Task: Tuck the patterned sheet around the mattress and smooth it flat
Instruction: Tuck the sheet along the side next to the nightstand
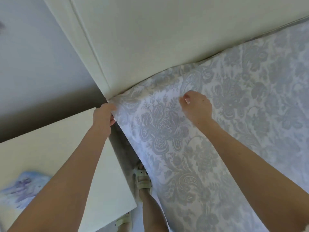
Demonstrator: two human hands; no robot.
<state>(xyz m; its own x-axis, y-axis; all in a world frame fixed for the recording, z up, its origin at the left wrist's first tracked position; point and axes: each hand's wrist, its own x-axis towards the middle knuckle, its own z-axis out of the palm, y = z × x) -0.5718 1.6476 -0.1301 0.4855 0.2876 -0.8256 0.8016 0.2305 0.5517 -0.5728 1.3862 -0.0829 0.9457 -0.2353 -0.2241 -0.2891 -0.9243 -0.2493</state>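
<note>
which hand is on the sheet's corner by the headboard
The left hand, gripping the edge of the patterned sheet at the corner beside the headboard. The right hand sits further in, on the sheet's flat top.

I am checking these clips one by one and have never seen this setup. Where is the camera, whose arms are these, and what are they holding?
There is no machine: a person wears a wide-angle camera on the head, so this one picture looks down along their own bare arms. A patterned sheet, grey-blue flowers on white, covers the bed up to a white headboard. The left hand grips the sheet's edge at the corner by the headboard. The right hand rests on the sheet with fingers curled; whether it pinches cloth is unclear. Left of the bed is a white table with something pale blue on it. A sandalled foot shows below.
</note>
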